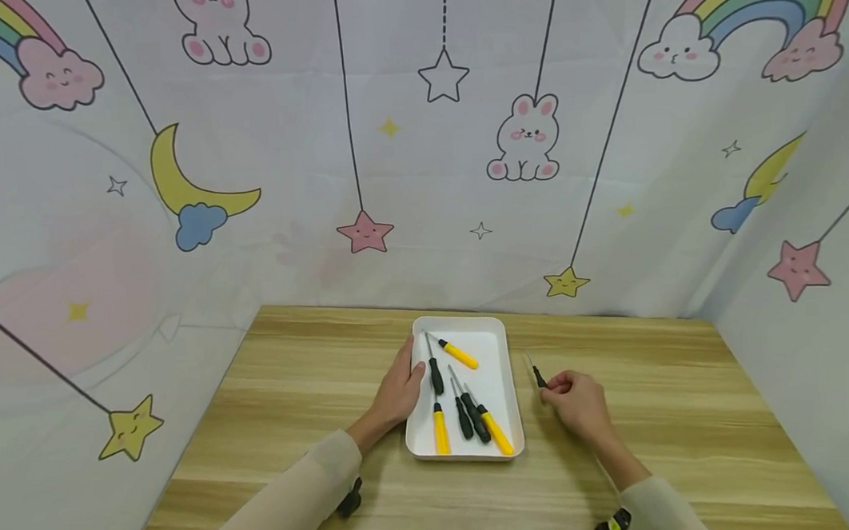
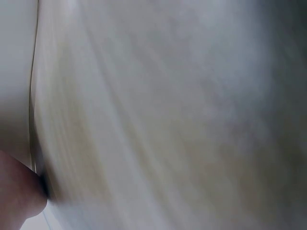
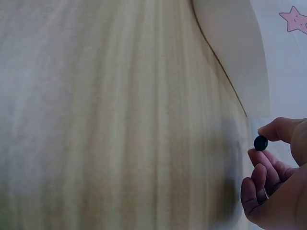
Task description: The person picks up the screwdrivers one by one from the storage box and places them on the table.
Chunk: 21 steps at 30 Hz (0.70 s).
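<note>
A white rectangular tray [image 1: 507, 405] lies on the wooden table with several screwdrivers in it, some yellow-handled and some black-handled. My left hand [image 1: 400, 388] holds the tray's left side, thumb over the rim and fingers along the outer wall. Only a bit of that hand [image 2: 19, 194] enters the left wrist view, at the lower left. To the right of the tray, my right hand [image 1: 579, 401] pinches a small black-handled screwdriver [image 1: 539, 377] with its thin shaft pointing away from me. The right wrist view shows the handle's round black end [image 3: 261, 143] between thumb and fingers.
Inside the tray, a yellow-handled screwdriver [image 1: 460, 354] lies near the far end, and a black-handled one [image 1: 436, 376] is beside the left wall. A patterned cloth [image 1: 447, 152] hangs behind the wood-grain table [image 1: 314, 359] and along its sides. Black devices [image 1: 613, 526] sit at both wrists.
</note>
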{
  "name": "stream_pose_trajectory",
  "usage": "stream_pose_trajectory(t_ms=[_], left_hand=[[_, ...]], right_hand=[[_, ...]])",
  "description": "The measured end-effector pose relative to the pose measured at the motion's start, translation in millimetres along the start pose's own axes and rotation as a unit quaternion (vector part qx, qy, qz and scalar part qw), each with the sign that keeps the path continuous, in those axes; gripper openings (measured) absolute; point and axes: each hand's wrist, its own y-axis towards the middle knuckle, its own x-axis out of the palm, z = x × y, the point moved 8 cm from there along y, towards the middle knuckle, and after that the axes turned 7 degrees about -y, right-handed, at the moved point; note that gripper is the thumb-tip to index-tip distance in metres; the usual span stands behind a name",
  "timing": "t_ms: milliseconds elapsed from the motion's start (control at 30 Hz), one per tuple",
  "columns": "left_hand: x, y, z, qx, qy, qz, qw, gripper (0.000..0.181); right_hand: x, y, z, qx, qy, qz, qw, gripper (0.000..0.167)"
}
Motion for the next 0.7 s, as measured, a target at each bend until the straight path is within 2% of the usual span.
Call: stream_pose_trajectory(t_ms=[133, 467, 700], left_hand=[[0.6, -0.4, -0.3, -0.007, -0.003, -0.004, 1.0000, 0.062], [0.6, -0.2, -0.9, 0.004, -0.004, 0.002, 1.0000, 0.062], [1.9, 0.3, -4.0, -0.008, -0.003, 0.001, 1.0000, 0.062]], right_hand=[[3.7, -2.6, 1.0, -0.004, -0.012, -0.003, 0.9999, 0.015], [8.4, -11.6, -5.2, -0.012, -0.051, -0.013, 0.9985, 0.017], [7.4, -14.7, -9.5, -0.013, -0.084, -0.011, 0.9963, 0.019]])
